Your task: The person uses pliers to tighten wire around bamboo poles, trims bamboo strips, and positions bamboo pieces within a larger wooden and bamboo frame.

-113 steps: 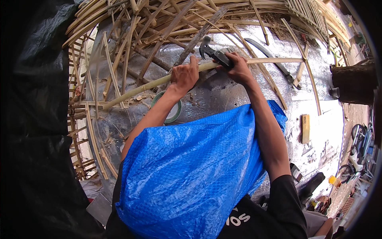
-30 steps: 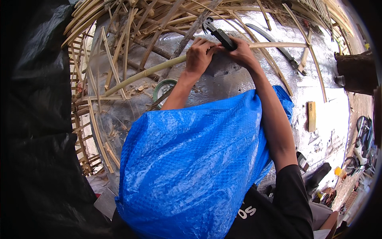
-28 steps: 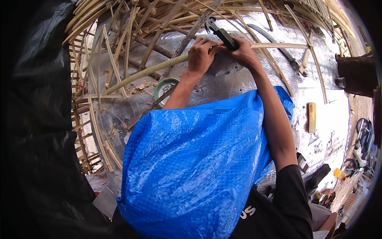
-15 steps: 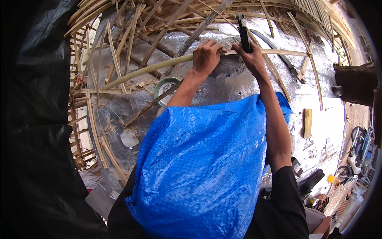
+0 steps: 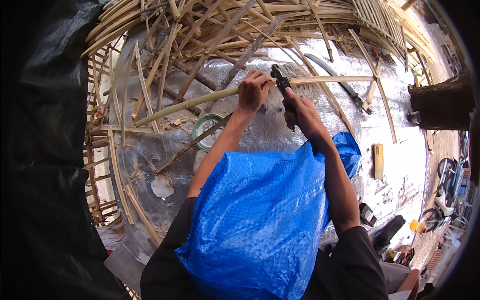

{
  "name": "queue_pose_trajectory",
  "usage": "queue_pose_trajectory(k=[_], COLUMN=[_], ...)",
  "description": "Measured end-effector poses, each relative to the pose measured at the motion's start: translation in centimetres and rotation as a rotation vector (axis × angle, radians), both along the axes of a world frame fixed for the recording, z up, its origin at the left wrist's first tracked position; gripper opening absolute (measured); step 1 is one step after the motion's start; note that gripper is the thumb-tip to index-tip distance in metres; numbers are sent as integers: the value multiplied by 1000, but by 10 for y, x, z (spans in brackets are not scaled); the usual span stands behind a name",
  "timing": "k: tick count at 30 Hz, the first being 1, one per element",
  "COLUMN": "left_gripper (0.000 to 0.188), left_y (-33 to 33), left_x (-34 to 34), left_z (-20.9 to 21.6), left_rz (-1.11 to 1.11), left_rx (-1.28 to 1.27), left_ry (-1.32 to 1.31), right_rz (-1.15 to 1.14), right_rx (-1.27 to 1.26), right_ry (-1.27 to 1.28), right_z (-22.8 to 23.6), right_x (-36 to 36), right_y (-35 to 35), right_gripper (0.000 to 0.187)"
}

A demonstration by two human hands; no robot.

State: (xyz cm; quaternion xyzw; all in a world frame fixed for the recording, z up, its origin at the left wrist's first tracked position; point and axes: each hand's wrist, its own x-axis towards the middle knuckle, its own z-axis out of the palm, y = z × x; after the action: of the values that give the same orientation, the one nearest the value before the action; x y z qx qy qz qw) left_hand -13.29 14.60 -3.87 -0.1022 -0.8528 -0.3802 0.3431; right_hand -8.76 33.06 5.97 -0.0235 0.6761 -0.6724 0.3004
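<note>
My left hand (image 5: 253,92) is closed around a long bamboo strip (image 5: 200,101) that runs across the view in front of me. The strip's green, rounded part extends to the left and its pale, flat part to the right. In my right hand (image 5: 304,115) is a black pliers-like tool (image 5: 282,80), gripped by its handle. Its head points up and left, close to my left fingertips and the strip. Whether the head touches the strip, I cannot tell. A blue woven plastic sheet (image 5: 260,215) covers my lap.
A pile of split bamboo (image 5: 215,40) fills the far side. A green-rimmed round container (image 5: 205,131) stands left of centre on the silvery ground sheet (image 5: 280,137). A yellowish block (image 5: 378,161) lies at right, near a dark wooden post (image 5: 442,105). Black sheeting (image 5: 50,175) hangs at left.
My right hand has come down toward me and turned the tool, so its head now leans left toward my left hand. My left hand keeps its hold on the bamboo strip.
</note>
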Motion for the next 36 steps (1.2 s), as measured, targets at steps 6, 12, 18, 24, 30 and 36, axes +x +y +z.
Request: queue_pose_trajectory(k=[6,12,18,24,30,36], left_gripper=[13,13,14,16,15,14], left_y=[-3,-1,-3,-2,1,-9], left_x=[0,-1,-3,-2,-3,-7], left_z=[1,-1,-3,-4,-5,-7], left_rz=[-41,-29,-28,-15,-25,-15], left_rx=[133,140,148,129,131,123], left_ry=[-5,-1,2,2,2,-12], right_rz=[-49,-38,-39,-37,-54,-53], right_rx=[-7,81,45,11,97,153], right_ry=[-28,9,59,41,65,-2], right_z=[-4,-6,-7,-13,-28,-30], right_x=[-4,3,2,0,-4,-4], right_y=[4,1,-1,-2,3,-6], right_gripper=[52,53,55,55,57,60])
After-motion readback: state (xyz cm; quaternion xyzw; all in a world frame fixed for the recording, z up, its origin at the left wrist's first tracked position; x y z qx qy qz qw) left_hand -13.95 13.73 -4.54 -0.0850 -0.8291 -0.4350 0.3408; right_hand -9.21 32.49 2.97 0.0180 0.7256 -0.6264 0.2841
